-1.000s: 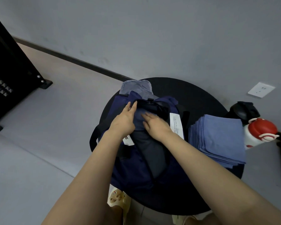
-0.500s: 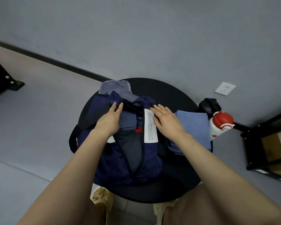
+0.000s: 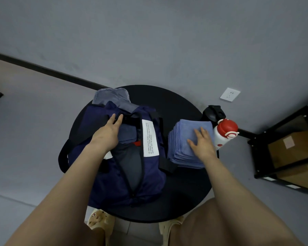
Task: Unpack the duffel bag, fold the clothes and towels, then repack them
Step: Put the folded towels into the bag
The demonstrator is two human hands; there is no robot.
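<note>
I see the round black tabletop (image 3: 183, 189) carrying everything, and the navy duffel bag (image 3: 146, 178) takes up its left half, running from the far edge almost to the near edge. The bag's mouth is unzipped and gapes lengthwise; dark folded clothes (image 3: 130, 166) lie inside, and a grey flap (image 3: 110, 96) sticks out at the far end. Toward the right edge sits the stack of folded blue towels (image 3: 183, 139), just beside the bag, its corners roughly squared. Beyond it, at the far right edge, a white bottle with a red cap (image 3: 224, 134) stands touching or nearly touching the stack, with a black container (image 3: 213, 112) behind it.

My left hand (image 3: 107, 135) rests on the bag's far end, fingers straight and slightly spread over the opening. My right hand (image 3: 203, 144) lies flat on top of the towels, fingers wide, gripping nothing yet.

I judge the towels are the last load to go in. The risk is the stack itself: lifted one-handed from the top it may fan out or shed its lower layers and undo the folding. A sideways sweep could also knock the bottle off the edge, it stands so close. The bag mouth looks narrow, so the stack may snag on the zipper edge.
</note>
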